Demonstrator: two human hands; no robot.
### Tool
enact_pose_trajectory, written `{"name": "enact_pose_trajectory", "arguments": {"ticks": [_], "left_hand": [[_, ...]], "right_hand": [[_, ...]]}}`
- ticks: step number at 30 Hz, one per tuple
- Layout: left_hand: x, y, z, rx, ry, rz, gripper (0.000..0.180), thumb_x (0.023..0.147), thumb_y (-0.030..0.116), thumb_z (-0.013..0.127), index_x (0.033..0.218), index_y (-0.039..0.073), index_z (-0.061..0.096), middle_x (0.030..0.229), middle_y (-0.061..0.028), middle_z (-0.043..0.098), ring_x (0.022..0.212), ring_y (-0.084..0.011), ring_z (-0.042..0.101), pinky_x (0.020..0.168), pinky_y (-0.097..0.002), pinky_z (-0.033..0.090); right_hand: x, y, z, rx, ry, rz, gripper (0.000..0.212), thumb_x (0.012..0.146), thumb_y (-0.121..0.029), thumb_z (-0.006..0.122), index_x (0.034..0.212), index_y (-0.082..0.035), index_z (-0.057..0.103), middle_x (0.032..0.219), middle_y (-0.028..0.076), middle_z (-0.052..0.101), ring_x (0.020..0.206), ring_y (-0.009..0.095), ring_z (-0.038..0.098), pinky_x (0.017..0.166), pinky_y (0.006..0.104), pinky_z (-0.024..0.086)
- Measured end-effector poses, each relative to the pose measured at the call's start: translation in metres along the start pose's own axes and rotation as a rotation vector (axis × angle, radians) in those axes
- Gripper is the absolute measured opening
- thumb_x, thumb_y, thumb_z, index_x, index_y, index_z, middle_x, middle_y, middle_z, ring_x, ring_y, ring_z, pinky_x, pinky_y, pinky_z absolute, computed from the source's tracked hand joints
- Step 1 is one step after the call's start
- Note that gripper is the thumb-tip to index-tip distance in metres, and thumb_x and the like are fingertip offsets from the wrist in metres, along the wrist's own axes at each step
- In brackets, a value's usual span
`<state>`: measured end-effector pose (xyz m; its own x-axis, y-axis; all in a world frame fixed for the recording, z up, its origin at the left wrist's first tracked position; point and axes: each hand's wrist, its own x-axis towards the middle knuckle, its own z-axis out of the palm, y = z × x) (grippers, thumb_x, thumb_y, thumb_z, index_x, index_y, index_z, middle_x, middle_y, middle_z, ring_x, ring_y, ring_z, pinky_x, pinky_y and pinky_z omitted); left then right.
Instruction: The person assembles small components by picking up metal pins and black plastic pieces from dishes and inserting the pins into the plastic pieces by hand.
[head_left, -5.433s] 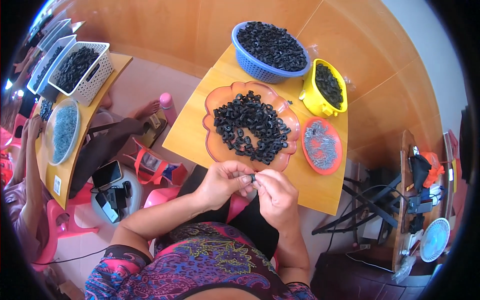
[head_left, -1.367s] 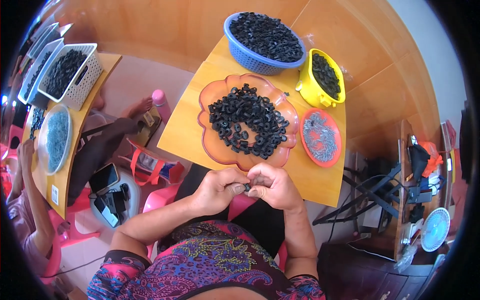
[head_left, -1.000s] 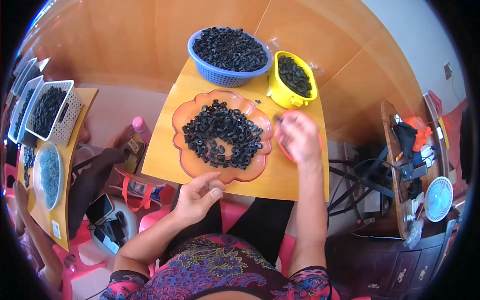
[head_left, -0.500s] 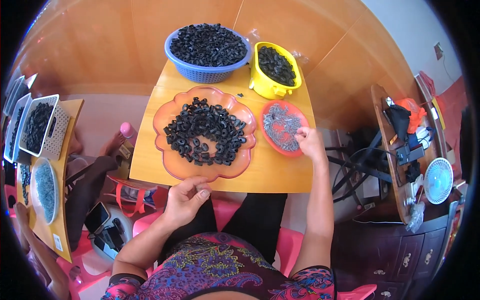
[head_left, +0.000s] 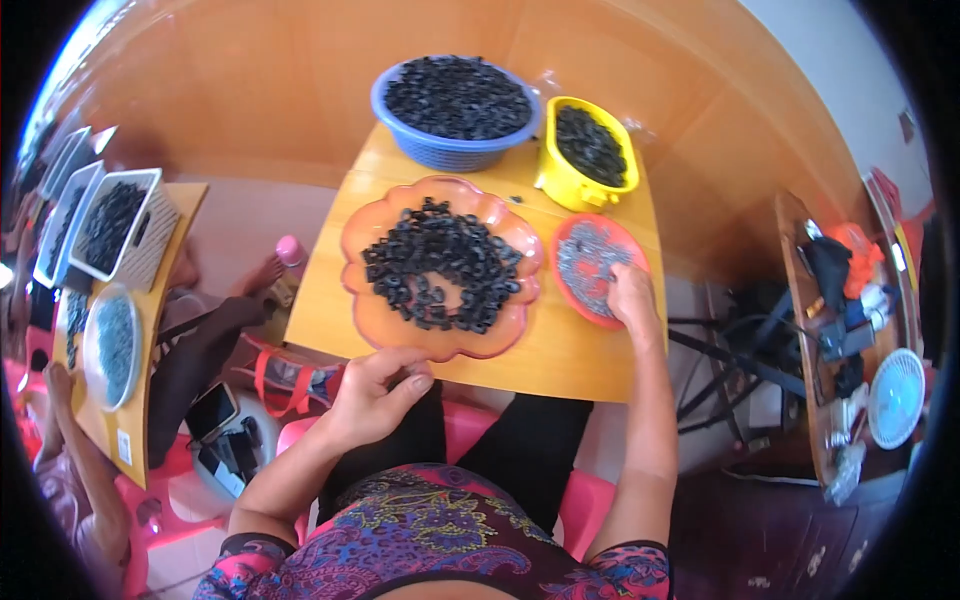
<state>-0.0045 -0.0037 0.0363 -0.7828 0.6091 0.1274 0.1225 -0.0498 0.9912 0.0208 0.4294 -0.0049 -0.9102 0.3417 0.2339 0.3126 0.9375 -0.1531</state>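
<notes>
My right hand (head_left: 632, 298) reaches over the oval red plate (head_left: 641, 255), its fingertips together among the small grey metal pieces (head_left: 590, 258) there. Anything pinched between them is too small to make out. Close to the table's front edge, my left hand (head_left: 380, 395) is curled with thumb and forefinger drawn together; what it may hold is hidden. Just beyond it lies a scalloped orange tray (head_left: 365, 325). Small black ring-like parts (head_left: 430, 245) are heaped on this tray, around a small bare patch.
A blue basket (head_left: 450, 155) and a yellow tub (head_left: 575, 190), both full of black parts, stand at the table's back. Leftward, another person's arm (head_left: 85, 440) rests by a side table (head_left: 160, 290) with bins. A fan (head_left: 896, 398) is at right.
The whole view has shifted, so the table sits further right in it. My right hand remains at the red plate, its fingers pointing more down into the metal pieces. My left hand stays curled.
</notes>
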Motion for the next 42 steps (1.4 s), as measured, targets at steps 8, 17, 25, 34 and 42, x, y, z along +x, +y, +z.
{"name": "enact_pose_trajectory", "arguments": {"ticks": [8, 17, 25, 34, 42], "left_hand": [[0.051, 0.018, -0.038, 0.512, 0.074, 0.214, 0.015, 0.08, 0.005, 0.066, 0.093, -0.003, 0.064, 0.085, -0.0154, 0.064, 0.078, -0.0302, 0.063, 0.068, -0.035, 0.05], [0.133, -0.024, -0.042, 1.143, -0.119, 0.365, 0.011, 0.065, 0.005, 0.065, 0.075, 0.006, 0.066, 0.082, -0.0113, 0.059, 0.086, -0.0333, 0.056, 0.075, -0.0399, 0.047], [0.138, -0.031, -0.021, 1.388, -0.287, 0.213, 0.014, 0.065, 0.007, 0.064, 0.078, 0.006, 0.067, 0.088, -0.0139, 0.062, 0.092, -0.0327, 0.059, 0.08, -0.0429, 0.047], [0.13, -0.037, -0.026, 1.213, -0.196, 0.306, 0.018, 0.064, 0.0, 0.06, 0.082, 0.003, 0.066, 0.083, -0.0163, 0.06, 0.086, -0.0354, 0.059, 0.076, -0.0438, 0.046], [0.092, 0.004, -0.008, -0.195, -0.049, -0.113, 0.012, 0.084, -0.005, 0.059, 0.096, -0.004, 0.063, 0.088, -0.0061, 0.067, 0.072, -0.0097, 0.061, 0.067, -0.0231, 0.051]], "right_hand": [[-0.005, -0.032, -0.026, -0.01, -0.056, 0.05, 0.008, 0.078, -0.006, 0.059, 0.081, -0.001, 0.065, 0.084, 0.023, 0.062, 0.085, 0.039, 0.061, 0.078, 0.0444, 0.048], [-0.026, -0.025, -0.026, 0.604, 0.105, 0.212, 0.01, 0.085, 0.002, 0.058, 0.092, 0.001, 0.065, 0.072, 0.004, 0.062, 0.064, 0.01, 0.059, 0.056, 0.0257, 0.048], [-0.044, -0.017, -0.021, 0.955, 0.09, 0.349, 0.008, 0.082, 0.003, 0.06, 0.089, 0.0, 0.065, 0.073, 0.002, 0.062, 0.064, 0.009, 0.057, 0.055, 0.0232, 0.045], [-0.047, -0.069, -0.04, 0.866, 0.043, 0.12, 0.007, 0.083, 0.006, 0.06, 0.088, 0.002, 0.062, 0.074, 0.0, 0.06, 0.067, 0.006, 0.056, 0.063, 0.0214, 0.048], [-0.064, -0.119, -0.061, 1.201, -0.129, 0.111, 0.006, 0.084, 0.004, 0.061, 0.089, 0.003, 0.063, 0.073, 0.0, 0.06, 0.068, 0.005, 0.056, 0.06, 0.0207, 0.045]]}}
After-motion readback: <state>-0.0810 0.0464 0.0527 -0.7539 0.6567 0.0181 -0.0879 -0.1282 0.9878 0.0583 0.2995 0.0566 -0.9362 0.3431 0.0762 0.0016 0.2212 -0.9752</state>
